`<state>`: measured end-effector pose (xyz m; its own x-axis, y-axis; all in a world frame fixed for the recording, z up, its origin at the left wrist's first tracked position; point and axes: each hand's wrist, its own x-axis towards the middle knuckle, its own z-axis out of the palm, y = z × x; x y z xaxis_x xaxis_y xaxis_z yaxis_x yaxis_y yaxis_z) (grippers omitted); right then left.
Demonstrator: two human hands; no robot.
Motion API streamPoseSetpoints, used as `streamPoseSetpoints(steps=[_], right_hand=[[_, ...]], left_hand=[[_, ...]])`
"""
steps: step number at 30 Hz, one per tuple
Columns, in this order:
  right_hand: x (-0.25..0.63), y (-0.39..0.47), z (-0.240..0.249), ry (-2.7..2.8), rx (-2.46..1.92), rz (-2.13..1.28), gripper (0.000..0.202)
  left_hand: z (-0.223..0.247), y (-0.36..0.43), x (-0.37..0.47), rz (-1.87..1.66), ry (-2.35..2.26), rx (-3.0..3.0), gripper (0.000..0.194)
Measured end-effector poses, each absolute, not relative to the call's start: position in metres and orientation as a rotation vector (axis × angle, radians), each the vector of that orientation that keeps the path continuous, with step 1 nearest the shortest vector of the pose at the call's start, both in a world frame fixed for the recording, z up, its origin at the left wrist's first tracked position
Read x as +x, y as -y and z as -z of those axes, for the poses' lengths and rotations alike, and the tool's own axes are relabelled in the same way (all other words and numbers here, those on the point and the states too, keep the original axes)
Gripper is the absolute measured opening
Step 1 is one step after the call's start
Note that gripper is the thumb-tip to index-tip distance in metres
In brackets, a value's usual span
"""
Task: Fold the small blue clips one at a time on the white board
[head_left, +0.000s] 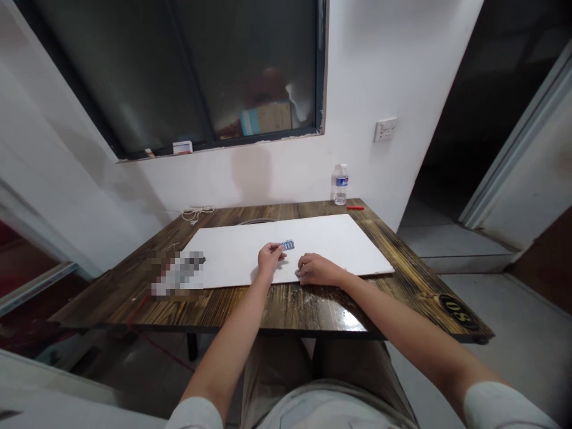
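Note:
Between the thumb and fingers of my left hand [269,260] is a small flat blue piece with pale slots [288,245], held over the white board [236,256]. It is too small to name more exactly. To its right, my right hand [318,269] rests at the board's near edge with its fingers curled together. A small greyish thing [298,273] shows at those fingertips, but its kind cannot be made out. The two hands are apart. Under both of them lies the white board, flat on a dark wooden table [308,310].
A clear water bottle [341,186] stands at the table's back right, beside a red pen-like stick [356,208]. A white cable [196,211] lies at the back left. Something pixelated [179,274] covers the board's left end. A wall socket [385,130] is above.

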<state>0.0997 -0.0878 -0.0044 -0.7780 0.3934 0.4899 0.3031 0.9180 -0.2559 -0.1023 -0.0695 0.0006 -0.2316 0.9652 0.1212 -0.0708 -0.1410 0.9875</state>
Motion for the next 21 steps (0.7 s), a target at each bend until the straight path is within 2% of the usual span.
streamPoseSetpoints(steps=[2, 7, 13, 21], right_hand=[[0.097, 0.089, 0.006, 2.540, -0.465, -0.242, 0.012], [0.098, 0.093, 0.007, 2.527, -0.548, -0.359, 0.011], [0.098, 0.096, 0.006, 2.405, -0.608, -0.405, 0.017], [0.101, 0.089, 0.010, 1.996, -0.770, 0.118, 0.031]], left_hand=[[0.000, 0.069, -0.102, -1.506, -1.244, 1.134, 0.036], [0.000, 0.070, -0.101, -1.450, -1.254, 1.173, 0.035], [-0.001, 0.073, -0.100, -1.394, -1.248, 1.202, 0.032], [-0.004, 0.081, -0.092, -1.124, -1.227, 1.350, 0.029]])
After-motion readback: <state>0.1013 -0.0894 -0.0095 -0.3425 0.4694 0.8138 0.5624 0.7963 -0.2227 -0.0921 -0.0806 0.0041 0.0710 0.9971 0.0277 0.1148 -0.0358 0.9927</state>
